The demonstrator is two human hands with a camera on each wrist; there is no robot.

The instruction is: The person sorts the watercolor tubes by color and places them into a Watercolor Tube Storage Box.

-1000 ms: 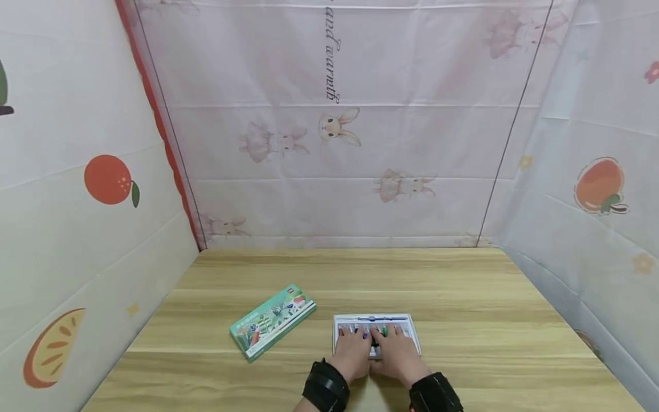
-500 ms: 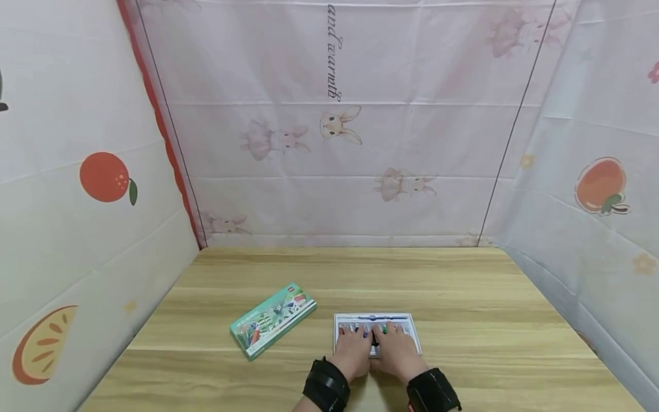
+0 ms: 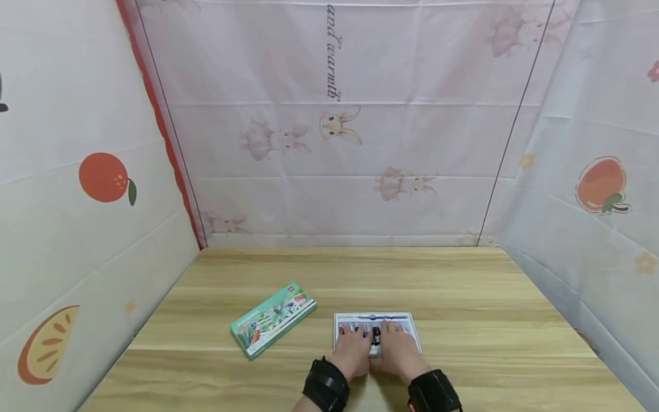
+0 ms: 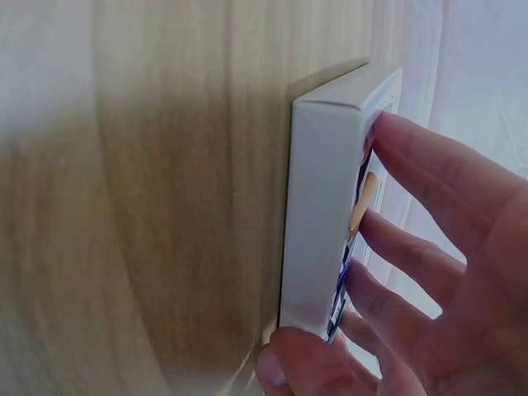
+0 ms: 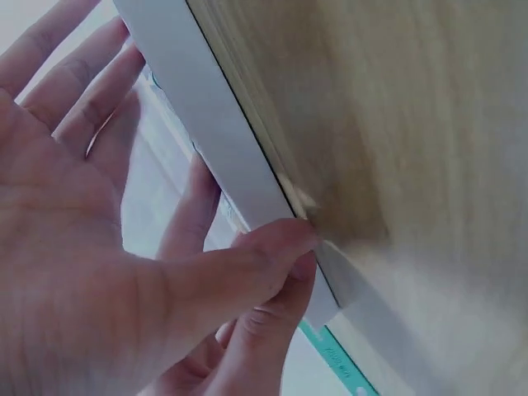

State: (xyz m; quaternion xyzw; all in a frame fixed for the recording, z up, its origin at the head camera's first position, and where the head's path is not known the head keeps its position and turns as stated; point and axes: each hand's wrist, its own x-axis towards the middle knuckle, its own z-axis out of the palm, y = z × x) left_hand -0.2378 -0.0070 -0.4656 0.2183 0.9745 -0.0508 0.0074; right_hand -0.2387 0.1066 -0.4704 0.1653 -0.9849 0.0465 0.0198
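A shallow white tray (image 3: 415, 331) lies on the table, holding a row of small items with coloured parts and a dark slim stick (image 3: 381, 317) along its back. My left hand (image 3: 352, 352) rests over the tray's left half, fingertips on the contents and thumb at the front wall (image 4: 318, 223). Over the right half lies my right hand (image 3: 397, 350), its fingers extended across the top and thumb (image 5: 276, 243) against the front wall. Between both hands a black piece (image 3: 376, 336) shows. The palms hide most of the contents.
To the left, a flat green printed box (image 3: 273, 320) lies at a slant on the wooden table (image 3: 463, 286). Black straps (image 3: 326, 385) circle both wrists. Printed cloth walls (image 3: 329, 206) close in the back and both sides.
My right fingers have shifted slightly right, uncovering the black piece between the hands. The left hand, tray and green box stay where they were.
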